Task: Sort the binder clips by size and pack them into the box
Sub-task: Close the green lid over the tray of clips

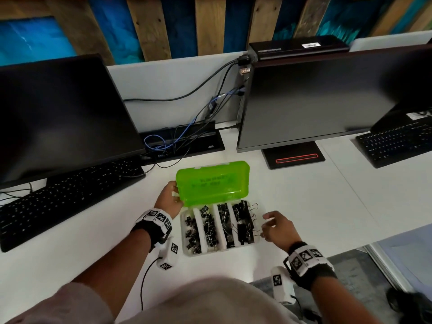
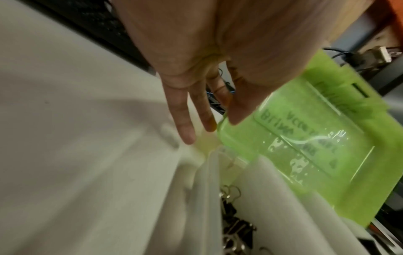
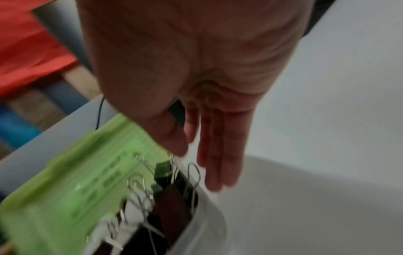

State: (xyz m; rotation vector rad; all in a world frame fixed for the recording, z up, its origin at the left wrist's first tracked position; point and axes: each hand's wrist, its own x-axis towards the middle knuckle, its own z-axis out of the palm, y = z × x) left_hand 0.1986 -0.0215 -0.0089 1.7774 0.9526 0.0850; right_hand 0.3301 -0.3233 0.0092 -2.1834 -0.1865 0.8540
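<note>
Binder clips [image 1: 219, 226] sit in the white box [image 1: 187, 250] near the front edge of the desk [image 1: 304, 202], between the two dark monitors and just ahead of the person. Four lanes run front to back, split by white dividers — the smallest clips seem to be in the left lane and the biggest in the right, though the blur makes that a guess.

The left hand [image 1: 169, 198] is at the left end of the green lid [image 1: 212, 183], which stands half raised over the box's far side. From the wrist view its thumb presses on the lid's corner while the fingers [image 2: 185, 113] stretch out straight behind it, so it steadies more than it grips. The right hand [image 1: 278, 226] hovers just beside the box's right wall, fingers loosely extended and holding nothing; its fingertips come close to the wire handles of the large clips, but I can't tell if they touch.

I'd judge the clips light, stiff and springy. The wire loops stick up above the rim in the right lane and would likely snag each other, so taking one by its black body or by a single loop looks safest. The lid looks like thin, bendy plastic, best pushed down along its front edge.

The lid's writing is unreadable, its hinge is hidden, and both wrist views are smeared.
</note>
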